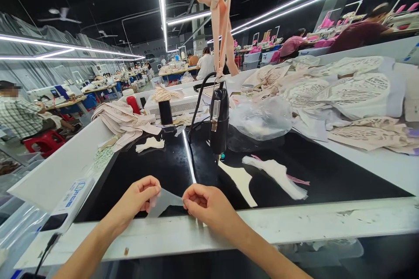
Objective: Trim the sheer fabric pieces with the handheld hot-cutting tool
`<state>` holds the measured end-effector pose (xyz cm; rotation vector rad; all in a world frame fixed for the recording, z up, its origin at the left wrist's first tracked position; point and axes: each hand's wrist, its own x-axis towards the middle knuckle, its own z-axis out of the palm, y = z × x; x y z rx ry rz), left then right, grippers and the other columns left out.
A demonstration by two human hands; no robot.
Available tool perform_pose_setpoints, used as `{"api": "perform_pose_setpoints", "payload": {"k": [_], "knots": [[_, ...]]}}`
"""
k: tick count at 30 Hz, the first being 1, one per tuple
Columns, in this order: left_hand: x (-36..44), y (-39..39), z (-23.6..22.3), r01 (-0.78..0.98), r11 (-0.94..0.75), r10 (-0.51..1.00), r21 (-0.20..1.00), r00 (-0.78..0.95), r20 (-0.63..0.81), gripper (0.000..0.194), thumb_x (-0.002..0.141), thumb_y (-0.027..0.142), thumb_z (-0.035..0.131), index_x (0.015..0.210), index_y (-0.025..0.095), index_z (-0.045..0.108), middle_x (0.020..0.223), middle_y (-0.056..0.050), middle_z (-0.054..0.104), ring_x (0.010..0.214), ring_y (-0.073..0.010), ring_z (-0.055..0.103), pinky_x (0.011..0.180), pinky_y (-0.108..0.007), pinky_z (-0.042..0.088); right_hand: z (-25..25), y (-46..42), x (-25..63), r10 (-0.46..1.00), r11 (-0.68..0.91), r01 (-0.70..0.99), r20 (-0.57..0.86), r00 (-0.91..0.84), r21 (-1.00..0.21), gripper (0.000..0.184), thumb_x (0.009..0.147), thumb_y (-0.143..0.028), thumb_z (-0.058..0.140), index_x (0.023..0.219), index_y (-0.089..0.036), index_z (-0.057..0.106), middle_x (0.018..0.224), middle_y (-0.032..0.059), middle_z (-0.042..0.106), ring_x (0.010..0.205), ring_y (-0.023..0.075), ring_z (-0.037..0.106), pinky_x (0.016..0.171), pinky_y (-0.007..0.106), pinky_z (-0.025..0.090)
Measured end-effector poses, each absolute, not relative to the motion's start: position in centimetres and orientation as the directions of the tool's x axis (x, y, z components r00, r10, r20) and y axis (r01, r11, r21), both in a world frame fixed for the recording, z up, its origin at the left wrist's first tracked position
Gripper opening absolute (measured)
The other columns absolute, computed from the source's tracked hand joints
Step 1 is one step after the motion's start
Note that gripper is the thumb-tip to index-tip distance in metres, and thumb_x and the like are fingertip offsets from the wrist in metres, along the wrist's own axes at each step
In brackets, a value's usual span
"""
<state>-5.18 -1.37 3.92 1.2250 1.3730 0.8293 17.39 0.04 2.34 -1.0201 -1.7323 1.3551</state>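
Between my two hands a thin, translucent white cut piece (pixel 165 200) is stretched over the front edge of the black work surface. My left hand (pixel 139 200) pinches its left end, fingers curled. At the other end, my right hand (pixel 206 202) grips the tip between thumb and forefinger. Just beyond my right hand hangs a black handheld tool (pixel 219 122), its narrow metal tip near the surface. A cream cut piece (pixel 240 181) lies under and beside that tip. Farther right rests a white cut piece (pixel 278 176) with a pink strip (pixel 297 180) beneath it.
A small cream scrap (pixel 149 144) lies at the back left, near stacked beige fabric pieces (pixel 121 122). Behind the tool sits a clear plastic bag (pixel 262 117). Patterned pieces (pixel 356 87) cover the right side. A white power bank (pixel 70 202) lies at the left edge.
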Motion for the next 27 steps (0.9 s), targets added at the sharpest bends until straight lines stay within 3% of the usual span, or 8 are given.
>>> {"api": "perform_pose_setpoints", "payload": {"k": [8,13,16,19,23,27], "knots": [[-5.3,-0.7,4.2,0.342,0.165,0.981,0.925,0.041,-0.19,0.032,0.077,0.051,0.065,0.078,0.02,0.058,0.058,0.005,0.052,0.049,-0.0087,0.041,0.047,-0.019,0.035,2.2,0.1,16.9,0.871,0.301,0.261,0.153,-0.468,-0.917,0.015,0.081,-0.012,0.054,0.072,-0.021,0.064,0.063,-0.003,0.063,0.057,0.0128,0.056,0.052,0.023,0.04],[-4.9,1.4,3.4,0.464,0.057,0.998,0.884,-0.019,-0.054,0.037,0.072,0.053,0.068,0.087,0.019,0.067,0.068,0.001,0.059,0.06,-0.0154,0.055,0.05,-0.024,0.044,1.6,0.7,16.6,0.848,0.523,0.588,0.31,-0.43,-0.616,0.019,0.086,-0.007,0.054,0.079,-0.021,0.065,0.078,0.0026,0.07,0.075,0.0201,0.063,0.064,0.029,0.043],[-4.9,2.2,2.7,0.524,-0.043,0.994,0.851,-0.065,0.09,0.037,0.069,0.051,0.07,0.092,0.022,0.07,0.088,-0.004,0.067,0.081,-0.0225,0.063,0.068,-0.031,0.053,1.3,0.6,16.6,0.85,0.526,0.698,0.336,-0.406,-0.486,0.016,0.089,-0.008,0.057,0.083,-0.019,0.066,0.085,0.0075,0.072,0.083,0.0242,0.064,0.064,0.031,0.042],[-5.9,2.4,1.4,0.556,-0.135,0.978,0.82,-0.057,0.2,0.033,0.072,0.053,0.068,0.09,0.025,0.071,0.095,-0.004,0.069,0.091,-0.0267,0.065,0.083,-0.036,0.054,1.0,0.0,17.5,0.834,0.536,0.762,0.366,-0.413,-0.364,0.003,0.089,-0.017,0.067,0.09,-0.021,0.067,0.09,0.0052,0.073,0.086,0.0235,0.065,0.065,0.031,0.044],[-8.1,2.6,-1.6,0.733,-0.325,0.925,0.598,0.114,0.362,0.037,0.084,0.061,0.058,0.097,0.029,0.073,0.104,-0.002,0.073,0.097,-0.0259,0.07,0.088,-0.034,0.056,1.0,-0.7,21.7,0.838,0.495,0.822,0.405,-0.366,-0.283,0.007,0.091,-0.025,0.069,0.097,-0.025,0.068,0.089,-0.0027,0.073,0.083,0.0174,0.065,0.069,0.028,0.046],[-9.3,3.0,-4.2,0.786,-0.349,0.907,0.51,0.147,0.394,0.039,0.09,0.066,0.05,0.103,0.036,0.071,0.109,0.005,0.073,0.103,-0.0232,0.071,0.094,-0.033,0.057,1.9,0.0,27.9,0.869,0.32,0.909,0.465,-0.169,-0.267,0.012,0.098,-0.02,0.056,0.104,-0.022,0.067,0.097,0.0022,0.072,0.092,0.0201,0.063,0.078,0.031,0.047]]}}
